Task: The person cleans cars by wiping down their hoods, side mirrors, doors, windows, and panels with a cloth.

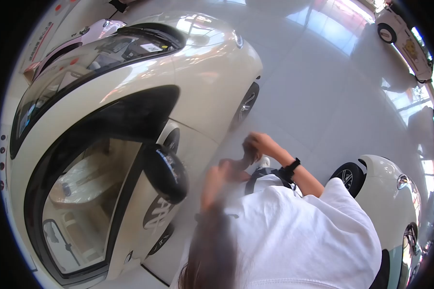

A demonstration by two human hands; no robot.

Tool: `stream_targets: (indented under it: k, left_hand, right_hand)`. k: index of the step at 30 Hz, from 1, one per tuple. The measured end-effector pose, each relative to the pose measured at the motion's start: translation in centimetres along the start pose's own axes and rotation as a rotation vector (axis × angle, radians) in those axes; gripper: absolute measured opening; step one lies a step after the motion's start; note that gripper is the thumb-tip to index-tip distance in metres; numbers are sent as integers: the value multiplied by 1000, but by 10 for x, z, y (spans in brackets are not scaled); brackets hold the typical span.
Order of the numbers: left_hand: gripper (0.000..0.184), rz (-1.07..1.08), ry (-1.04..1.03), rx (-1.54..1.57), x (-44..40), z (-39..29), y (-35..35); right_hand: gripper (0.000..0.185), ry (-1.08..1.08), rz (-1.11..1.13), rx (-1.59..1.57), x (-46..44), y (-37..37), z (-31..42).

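R hand (259, 143) gripping blurry dk item (245, 161); L hand (221, 172) blurred nr cream car (210, 72), can't tell if open/closed

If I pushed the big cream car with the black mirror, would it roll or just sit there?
The cream car is probably very heavy, being so big. Its wheel could let it roll, unless brakes hold it. Its black mirror sticks out, so pushing there might bend it.

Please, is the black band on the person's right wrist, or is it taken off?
On. The black band wraps around the wrist, between the right hand and the bare forearm.
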State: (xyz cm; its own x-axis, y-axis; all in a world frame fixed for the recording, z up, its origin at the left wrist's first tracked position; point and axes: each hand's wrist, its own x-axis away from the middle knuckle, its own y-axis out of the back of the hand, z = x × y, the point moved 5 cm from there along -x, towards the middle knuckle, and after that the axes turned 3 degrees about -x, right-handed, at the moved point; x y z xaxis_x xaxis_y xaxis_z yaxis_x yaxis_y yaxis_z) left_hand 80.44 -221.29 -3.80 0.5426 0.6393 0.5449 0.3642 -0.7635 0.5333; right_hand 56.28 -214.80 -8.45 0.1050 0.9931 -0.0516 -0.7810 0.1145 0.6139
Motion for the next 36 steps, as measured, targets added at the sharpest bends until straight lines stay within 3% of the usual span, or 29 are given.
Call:
stream_targets:
  k: [1, 3, 5, 9, 11, 14, 19, 23, 25, 27, 32, 35, 36]
  left_hand:
    - [71, -6, 1, 0, -18, 2, -8]
    - [68, -12, 3, -9, -51, 5, -24]
    - [60, 0, -20, 72, -65, -34, -22]
    - [44, 50, -179, 214, -101, -113, -16]
    - [31, -31, -184, 106, -125, -133, -5]
    - [25, -298, -301, -122, -150, -181, 24]
    - [16, -944, -473, -62, -177, -257, 100]
    - [15, -1277, -495, 34, -197, -295, 169]
    - [15, -1443, -489, 44, -198, -320, 193]
    - [17, -1604, -545, 82, -211, -338, 206]
    - [34, -1331, -397, 39, -301, -349, 210]
    - [41, -1343, -314, -510, -347, -357, 195]
    - [47, -1253, -254, -588, -362, -359, 190]
  right_hand:
    - [18, -379, -50, -205, 22, 17, -37]
    - [21, -469, -180, -230, 66, 59, -69]
    - [21, -613, -257, -275, 108, 90, -98]
    - [21, -628, -338, -294, 150, 125, -124]
    - [21, -649, -371, -265, 148, 127, -130]
    - [25, -602, -319, -284, 114, 133, -132]
    - [26, -498, -97, -285, -4, 172, -113]
    - [24, -124, -20, -41, -117, 205, -62]
    - [21, -42, 62, -9, -166, 203, -56]
    - [16, 183, 6, -33, -204, 216, -47]
    - [15, 146, 97, 97, -268, 212, -95]
    - [16, 86, 221, 88, -289, 231, -129]
    - [16, 64, 219, 78, -295, 236, -144]
